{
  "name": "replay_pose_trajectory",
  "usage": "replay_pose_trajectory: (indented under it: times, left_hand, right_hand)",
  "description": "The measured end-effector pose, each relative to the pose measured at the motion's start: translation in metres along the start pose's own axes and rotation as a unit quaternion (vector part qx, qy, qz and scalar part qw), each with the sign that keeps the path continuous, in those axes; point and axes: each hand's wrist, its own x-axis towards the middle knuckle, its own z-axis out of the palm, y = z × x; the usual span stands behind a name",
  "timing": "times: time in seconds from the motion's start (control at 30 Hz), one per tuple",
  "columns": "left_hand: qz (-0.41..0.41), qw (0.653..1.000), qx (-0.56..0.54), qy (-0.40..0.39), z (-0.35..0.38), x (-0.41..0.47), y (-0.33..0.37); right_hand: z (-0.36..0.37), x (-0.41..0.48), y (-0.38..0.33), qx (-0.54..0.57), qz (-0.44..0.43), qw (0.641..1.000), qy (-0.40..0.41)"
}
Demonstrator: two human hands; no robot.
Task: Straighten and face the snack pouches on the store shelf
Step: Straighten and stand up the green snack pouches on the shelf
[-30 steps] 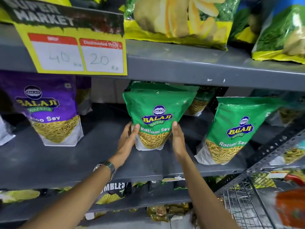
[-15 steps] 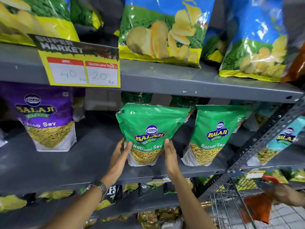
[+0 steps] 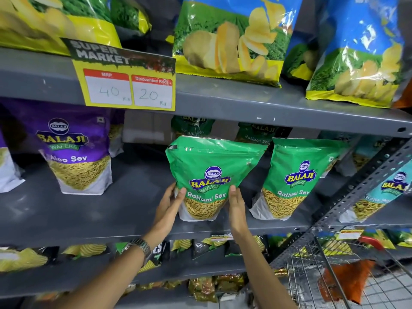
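A green Ratlami Sev pouch [image 3: 211, 172] stands upright near the front edge of the grey middle shelf [image 3: 89, 210], label facing me. My left hand [image 3: 168, 205] grips its lower left side and my right hand [image 3: 236, 207] grips its lower right side. A second green Ratlami Sev pouch [image 3: 296, 177] stands just to its right, leaning slightly. More green pouches [image 3: 192, 127] sit behind in shadow. A purple Aloo Sev pouch [image 3: 77, 150] stands to the left with a gap between.
A yellow price tag [image 3: 127, 85] hangs from the upper shelf, which carries large chip bags [image 3: 231, 39]. A teal pouch [image 3: 383, 192] stands at far right behind a perforated upright. A wire cart [image 3: 334, 270] sits at lower right. Chip packets fill the lower shelf.
The view has tilted up and shifted, so the shelf appears lower. The held green pouch now stands closer beside the second green pouch. Both hands keep the same grip.
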Motion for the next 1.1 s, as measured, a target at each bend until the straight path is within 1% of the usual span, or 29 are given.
replay_pose_trajectory:
  times: [0.13, 0.47, 0.67, 0.83, 0.87, 0.9, 0.93, 0.97, 1.0, 1.03, 1.07, 1.1]
  left_hand:
    - [-0.001, 1.0, 0.0, 0.0, 0.0, -0.003, 0.0]
    - [0.002, 1.0, -0.009, -0.003, 0.001, -0.011, -0.009]
    - [-0.002, 1.0, 0.005, -0.008, -0.001, -0.008, -0.013]
    - [0.014, 0.999, 0.021, -0.026, -0.003, -0.01, -0.014]
    - [0.023, 0.999, 0.017, -0.023, -0.004, -0.011, -0.013]
    - [0.032, 0.999, 0.009, -0.016, -0.007, -0.012, -0.013]
    - [0.041, 0.999, -0.003, -0.007, -0.01, -0.012, -0.012]
    - [0.053, 0.999, -0.012, 0.003, -0.015, -0.012, -0.012]
    - [0.067, 0.998, -0.018, 0.012, -0.021, -0.013, -0.011]
    - [0.082, 0.996, -0.016, 0.02, -0.029, -0.014, -0.009]
    - [0.098, 0.995, -0.012, 0.029, -0.039, -0.014, -0.008]
    - [0.116, 0.992, -0.006, 0.043, -0.051, -0.015, -0.006]
  right_hand:
    - [-0.001, -0.013, -0.015, -0.009, -0.001, 1.0, -0.005]
    - [-0.006, -0.022, -0.011, -0.003, -0.01, 1.0, 0.005]
    - [-0.005, -0.02, -0.006, -0.001, -0.023, 1.0, 0.012]
    - [-0.002, -0.021, -0.001, 0.047, -0.034, 0.998, 0.006]
    - [-0.001, -0.023, 0.001, 0.058, -0.044, 0.997, 0.02]
    - [0.002, -0.026, 0.003, 0.066, -0.062, 0.995, 0.052]
    - [0.006, -0.03, 0.005, 0.063, -0.084, 0.989, 0.104]
    - [0.011, -0.035, 0.008, 0.04, -0.122, 0.977, 0.172]
    - [0.017, -0.042, 0.01, -0.002, -0.167, 0.955, 0.245]
    - [0.023, -0.049, 0.012, -0.054, -0.215, 0.93, 0.293]
    - [0.03, -0.056, 0.014, -0.113, -0.263, 0.909, 0.304]
    - [0.041, -0.063, 0.018, -0.173, -0.312, 0.89, 0.284]
